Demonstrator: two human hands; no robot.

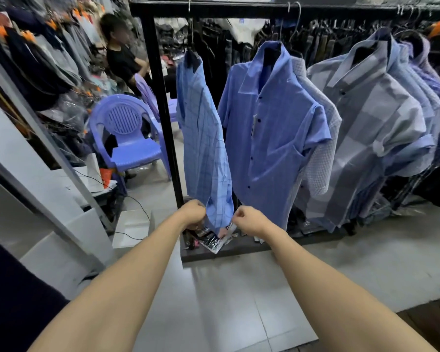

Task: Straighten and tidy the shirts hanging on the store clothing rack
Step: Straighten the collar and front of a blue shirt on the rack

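Both hands pinch the hem of the check shirt (203, 138), hanging leftmost on the rack (160, 102): left hand (192, 212) and right hand (249, 219), fingers curled, at opposite bottom corners.

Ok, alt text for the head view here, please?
Both hands, left hand and right hand, pinch the hem of a light-blue checked shirt hanging at the end of a black clothing rack, beside more blue shirts.
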